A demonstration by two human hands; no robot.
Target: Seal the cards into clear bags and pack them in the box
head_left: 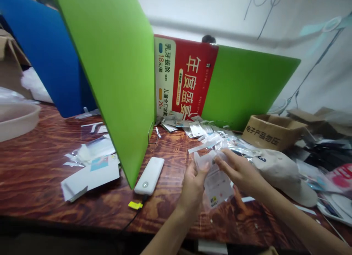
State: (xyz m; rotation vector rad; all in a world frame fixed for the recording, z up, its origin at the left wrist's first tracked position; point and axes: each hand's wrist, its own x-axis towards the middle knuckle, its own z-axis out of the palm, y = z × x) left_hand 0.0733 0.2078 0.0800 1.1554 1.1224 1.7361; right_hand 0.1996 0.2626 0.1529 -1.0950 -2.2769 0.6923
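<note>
Both my hands hold one small clear plastic bag (pixel 217 183) with a printed white card inside, just above the wooden table (pixel 41 163). My left hand (pixel 194 185) pinches its left edge with thumb and fingers closed. My right hand (pixel 238 170) grips the bag's top right, fingers pressed on its upper part. A loose heap of more clear bags (pixel 209 132) lies just behind the hands, by the red poster (pixel 184 79).
A green divider (pixel 118 71) stands left of my hands, another green panel (pixel 242 86) behind. A white power bank (pixel 149 175) with a cable lies by the divider's foot. A cardboard box (pixel 271 131) and a white cap (pixel 286 174) sit to the right. Papers (pixel 90 176) and a tub (pixel 16 119) lie left.
</note>
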